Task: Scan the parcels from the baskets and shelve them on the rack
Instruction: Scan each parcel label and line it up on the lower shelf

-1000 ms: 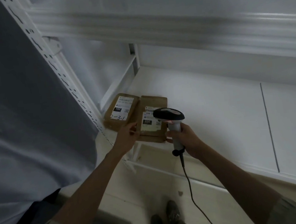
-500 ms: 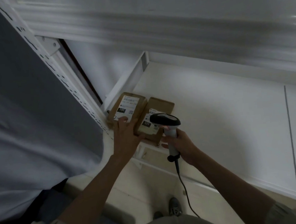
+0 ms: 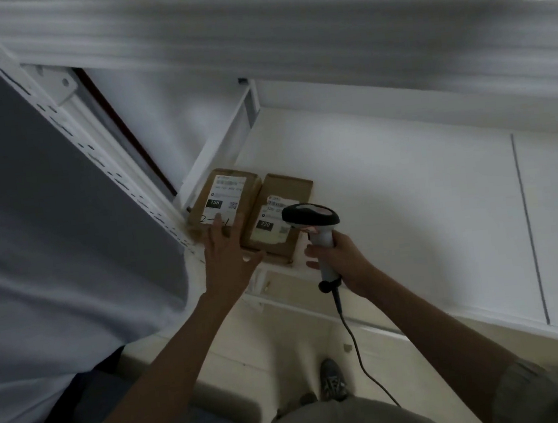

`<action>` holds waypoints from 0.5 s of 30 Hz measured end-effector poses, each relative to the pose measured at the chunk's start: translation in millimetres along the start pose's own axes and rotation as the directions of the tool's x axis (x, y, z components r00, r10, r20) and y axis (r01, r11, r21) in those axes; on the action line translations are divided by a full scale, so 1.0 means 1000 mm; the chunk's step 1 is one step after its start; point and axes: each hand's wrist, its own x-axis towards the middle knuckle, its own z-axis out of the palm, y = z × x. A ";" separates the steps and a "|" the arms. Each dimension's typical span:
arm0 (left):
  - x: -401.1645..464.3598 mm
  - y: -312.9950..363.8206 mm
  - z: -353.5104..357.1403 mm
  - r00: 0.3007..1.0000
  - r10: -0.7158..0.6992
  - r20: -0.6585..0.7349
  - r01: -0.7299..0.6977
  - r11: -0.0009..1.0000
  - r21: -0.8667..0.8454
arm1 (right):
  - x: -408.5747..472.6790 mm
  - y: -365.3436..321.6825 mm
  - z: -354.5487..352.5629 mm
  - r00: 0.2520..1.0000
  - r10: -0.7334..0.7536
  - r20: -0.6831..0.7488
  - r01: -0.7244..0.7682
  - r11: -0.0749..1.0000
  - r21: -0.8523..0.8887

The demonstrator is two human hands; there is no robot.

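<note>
Scanner [image 3: 310, 215] clenched in right grip [image 3: 339, 260]; flat left grip [image 3: 226, 251] laid on light, stiff parcel [image 3: 226, 199], best held by edges.

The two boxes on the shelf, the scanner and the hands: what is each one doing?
Left parcel: flat on the shelf, label up, beside the upright.
Right parcel: flat, label up, touching the left parcel.
Scanner: held over the right parcel.
Left hand: fingers straight, over the left parcel's near edge.
Right hand: grips the scanner's handle.
</note>
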 end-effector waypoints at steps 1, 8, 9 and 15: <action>-0.002 0.004 0.000 0.998 0.062 -0.027 -0.062 0.998 -0.027 | -0.006 0.001 -0.002 1.000 -0.010 -0.022 0.010 1.000 0.010; -0.015 0.079 0.026 0.863 0.505 -0.019 -0.493 0.834 -0.249 | -0.088 0.023 -0.046 0.935 -0.094 -0.343 0.136 0.986 0.099; -0.021 0.096 0.034 0.834 0.552 0.006 -0.530 0.803 -0.274 | -0.105 0.029 -0.057 0.913 -0.098 -0.397 0.150 0.984 0.101; -0.091 0.194 0.096 0.551 0.773 0.315 -0.671 0.634 -0.384 | -0.231 0.082 -0.126 0.697 -0.045 -0.715 0.223 0.962 0.157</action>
